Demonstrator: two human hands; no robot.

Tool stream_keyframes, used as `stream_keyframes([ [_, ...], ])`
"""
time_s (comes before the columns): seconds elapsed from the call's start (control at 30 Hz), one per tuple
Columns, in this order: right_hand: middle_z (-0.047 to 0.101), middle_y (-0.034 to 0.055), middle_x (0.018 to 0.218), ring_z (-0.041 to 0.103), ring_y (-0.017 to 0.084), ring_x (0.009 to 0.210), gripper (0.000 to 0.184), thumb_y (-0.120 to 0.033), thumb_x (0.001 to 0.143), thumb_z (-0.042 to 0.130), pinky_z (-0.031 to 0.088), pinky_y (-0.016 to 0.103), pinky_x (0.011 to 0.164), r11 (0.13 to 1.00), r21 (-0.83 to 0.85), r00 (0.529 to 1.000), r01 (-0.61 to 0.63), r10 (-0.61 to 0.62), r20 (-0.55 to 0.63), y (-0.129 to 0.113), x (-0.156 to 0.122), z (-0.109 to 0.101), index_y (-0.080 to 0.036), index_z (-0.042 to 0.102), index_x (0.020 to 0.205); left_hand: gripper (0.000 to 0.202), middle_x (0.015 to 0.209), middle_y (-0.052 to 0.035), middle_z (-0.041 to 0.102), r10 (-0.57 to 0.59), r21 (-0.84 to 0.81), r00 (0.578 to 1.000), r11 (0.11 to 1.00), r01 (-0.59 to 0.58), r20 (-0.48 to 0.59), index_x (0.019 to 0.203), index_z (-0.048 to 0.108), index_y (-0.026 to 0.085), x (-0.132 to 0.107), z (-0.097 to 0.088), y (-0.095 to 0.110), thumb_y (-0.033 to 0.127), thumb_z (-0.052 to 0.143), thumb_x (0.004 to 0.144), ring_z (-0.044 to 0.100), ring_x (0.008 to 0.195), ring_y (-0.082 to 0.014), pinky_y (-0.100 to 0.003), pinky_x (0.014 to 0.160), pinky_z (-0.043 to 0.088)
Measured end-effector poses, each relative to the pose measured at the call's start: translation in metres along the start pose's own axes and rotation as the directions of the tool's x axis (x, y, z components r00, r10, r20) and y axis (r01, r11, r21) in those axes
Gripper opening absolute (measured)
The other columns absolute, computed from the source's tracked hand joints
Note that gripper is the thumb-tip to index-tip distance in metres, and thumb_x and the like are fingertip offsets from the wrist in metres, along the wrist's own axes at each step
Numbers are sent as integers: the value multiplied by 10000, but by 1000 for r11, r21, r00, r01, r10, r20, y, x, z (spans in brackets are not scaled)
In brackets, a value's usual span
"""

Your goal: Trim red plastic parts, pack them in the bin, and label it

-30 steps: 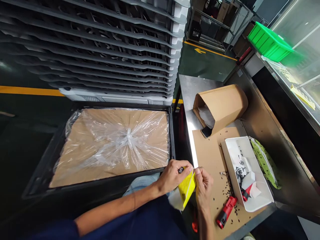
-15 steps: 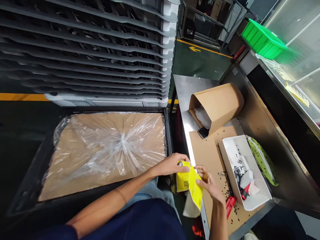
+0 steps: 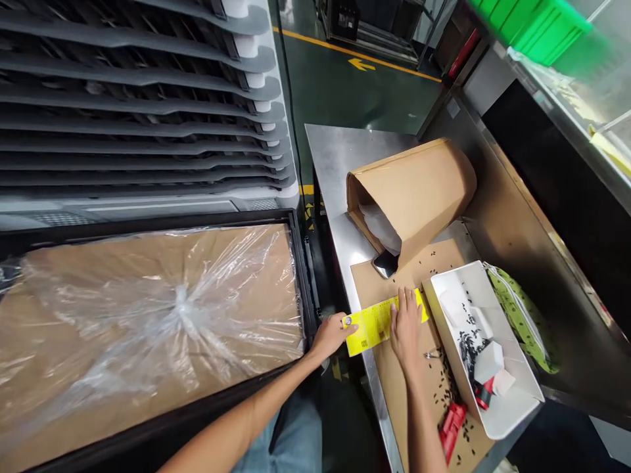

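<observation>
1. Clock directions are read from the yellow printed leaflet (image 3: 374,325), with 12 at the top of the view. It lies flat, unfolded into a long strip with a QR code near its left end, across the near edge of a kraft cardboard sheet (image 3: 382,289) on the stainless steel table (image 3: 335,164)
2. The left hand (image 3: 334,335) is at 9 o'clock, nearly closed, with thumb and fingers pinching the leaflet's left end, which overhangs the table edge
3. The right hand (image 3: 407,325) is open and palm-down, its spread fingers (image 3: 407,302) pressing on the leaflet's right half without gripping it
4. At 3 o'clock, just beside the leaflet, a white plastic tray (image 3: 444,309) holds a heap of small black pieces (image 3: 467,348), and more are scattered over the cardboard (image 3: 438,387)
5. A small metal clip (image 3: 432,355) lies near the tray, and a red-handled tool (image 3: 451,427) lies at 5 o'clock
6. At 1 o'clock, a rolled kraft paper tube (image 3: 414,197) lies over a smartphone (image 3: 384,264)
7. At 9 o'clock, a black tray (image 3: 296,295) carries a plastic-wrapped cardboard sheet (image 3: 148,309), and stacked grey trays (image 3: 133,112) rise at 10 o'clock
</observation>
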State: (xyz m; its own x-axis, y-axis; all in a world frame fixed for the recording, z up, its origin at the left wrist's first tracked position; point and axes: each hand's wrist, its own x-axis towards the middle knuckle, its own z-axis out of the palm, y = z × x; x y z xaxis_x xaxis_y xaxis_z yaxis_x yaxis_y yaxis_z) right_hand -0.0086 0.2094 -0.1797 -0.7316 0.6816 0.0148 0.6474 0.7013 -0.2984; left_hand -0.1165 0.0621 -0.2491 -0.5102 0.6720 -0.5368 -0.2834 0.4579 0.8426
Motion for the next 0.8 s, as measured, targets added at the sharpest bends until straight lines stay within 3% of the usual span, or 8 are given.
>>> stream_keyframes([
  [0.1, 285, 285, 1621, 152, 344, 1554, 753, -498, 1047, 118, 170, 631, 1204, 980, 122, 984, -155, 164, -65, -6, -8, 48, 21, 281, 1568, 445, 598, 24, 591, 5, 24, 998, 1000, -3, -65, 658, 494, 214, 1, 1, -14, 582, 745, 654, 582, 624, -174, -235, 541, 350],
  [0.23, 181, 326, 1636, 95, 371, 1555, 858, -546, 1031, 53, 128, 650, 1202, 959, 55, 950, -279, 284, -130, -18, 0, 75, 118, 219, 1549, 468, 555, 46, 535, 17, 34, 993, 999, -13, -113, 737, 563, 201, -4, 5, -19, 663, 637, 742, 531, 563, -160, -240, 527, 329],
  [0.4, 180, 325, 1638, 104, 371, 1551, 825, -541, 1037, 52, 119, 680, 1183, 954, 10, 935, -299, 295, -198, -22, 9, 77, 64, 203, 1576, 498, 561, 41, 491, 19, 83, 970, 997, 1, -243, 688, 541, 202, -7, 23, -19, 676, 510, 837, 469, 538, -144, -250, 531, 275],
  [0.53, 165, 325, 1642, 85, 381, 1552, 816, -559, 1038, 70, 96, 725, 1162, 954, 19, 941, -298, 297, -165, -19, 7, 70, 29, 197, 1589, 456, 583, 4, 518, 15, 133, 931, 990, 36, -364, 674, 544, 203, -6, 37, -20, 597, 455, 886, 452, 544, -154, -271, 557, 250],
  [0.8, 203, 291, 1645, 83, 368, 1556, 804, -545, 1041, 97, 96, 716, 1174, 975, -77, 968, -208, 194, -156, -8, 17, 70, 38, 202, 1584, 440, 612, -45, 597, 42, 160, 883, 986, 38, -468, 701, 621, 197, -2, 44, -31, 525, 430, 924, 468, 536, -166, -283, 561, 238],
])
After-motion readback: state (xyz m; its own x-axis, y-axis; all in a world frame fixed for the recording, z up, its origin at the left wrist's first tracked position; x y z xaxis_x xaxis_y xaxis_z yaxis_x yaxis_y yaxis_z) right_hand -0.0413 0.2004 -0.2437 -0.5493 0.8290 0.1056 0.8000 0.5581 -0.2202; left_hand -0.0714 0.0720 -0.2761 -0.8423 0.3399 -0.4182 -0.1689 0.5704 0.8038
